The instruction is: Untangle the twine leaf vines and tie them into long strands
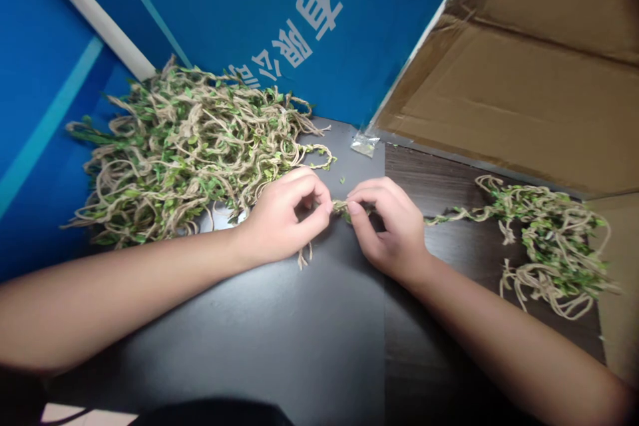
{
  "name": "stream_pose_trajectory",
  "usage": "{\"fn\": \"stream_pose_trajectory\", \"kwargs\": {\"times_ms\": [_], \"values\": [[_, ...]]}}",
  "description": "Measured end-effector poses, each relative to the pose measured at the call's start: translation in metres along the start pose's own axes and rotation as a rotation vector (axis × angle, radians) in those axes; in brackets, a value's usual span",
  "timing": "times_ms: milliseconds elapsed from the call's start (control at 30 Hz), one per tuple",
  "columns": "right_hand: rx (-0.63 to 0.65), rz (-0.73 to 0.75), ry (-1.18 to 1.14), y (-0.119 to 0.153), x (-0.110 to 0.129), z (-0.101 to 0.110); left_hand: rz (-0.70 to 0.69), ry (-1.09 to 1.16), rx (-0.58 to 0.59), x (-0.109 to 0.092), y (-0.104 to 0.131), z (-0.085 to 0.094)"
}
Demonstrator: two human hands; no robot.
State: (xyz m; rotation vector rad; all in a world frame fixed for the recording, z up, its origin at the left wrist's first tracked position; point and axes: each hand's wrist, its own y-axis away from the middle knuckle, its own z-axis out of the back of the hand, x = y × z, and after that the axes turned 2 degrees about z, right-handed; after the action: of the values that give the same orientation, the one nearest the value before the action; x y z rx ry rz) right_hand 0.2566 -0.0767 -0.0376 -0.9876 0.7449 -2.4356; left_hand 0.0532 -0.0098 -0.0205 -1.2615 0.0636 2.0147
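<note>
My left hand [292,213] pinches a strand of jute twine garland [340,206] with small green leaves between thumb and forefinger. Just to its right, my right hand [389,223] grips the same strand with thumb and fingertips, leaving a short stretch showing between the two. Loose twine ends [304,256] hang out below my left hand. From behind my right hand the strand runs on to a smaller heap of leafy twine [559,239] at the right. A large tangled pile of leafy twine [194,146] lies beyond my left arm.
A grey board [279,339] covers the left part of the dark wood-grain table [424,180]. A small clear plastic bag [365,144] lies near the back. Behind stand a blue panel with white characters [239,6] and, at the right, a big cardboard box [529,86].
</note>
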Motion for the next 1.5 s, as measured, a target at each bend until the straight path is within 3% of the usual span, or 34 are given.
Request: {"fn": "stream_pose_trajectory", "kwargs": {"times_ms": [267,600,933,1200,1367,1500], "values": [[-0.052,-0.059,-0.063,-0.0038,0.0003,0.0002,0.012,-0.001,-0.005,-0.0024,-0.0009,-0.0002],[0.065,0.103,0.093,0.0023,-0.0027,-0.0015,0.009,-0.003,0.009,-0.0028,-0.0006,0.0002],[0.026,0.036,0.056,0.0004,-0.0019,-0.0006,0.009,-0.013,-0.001,-0.0021,-0.0011,-0.0004],[-0.087,-0.067,-0.051,-0.0031,-0.0013,-0.0002,0.023,-0.026,-0.012,-0.0032,-0.0003,0.0005],[-0.050,-0.079,-0.060,-0.0024,-0.0025,0.0002,0.027,-0.023,-0.011,-0.0026,-0.0004,0.0007],[0.007,0.015,-0.038,-0.0016,-0.0004,0.0021,0.024,-0.020,-0.006,-0.0035,-0.0008,0.0005]]}}
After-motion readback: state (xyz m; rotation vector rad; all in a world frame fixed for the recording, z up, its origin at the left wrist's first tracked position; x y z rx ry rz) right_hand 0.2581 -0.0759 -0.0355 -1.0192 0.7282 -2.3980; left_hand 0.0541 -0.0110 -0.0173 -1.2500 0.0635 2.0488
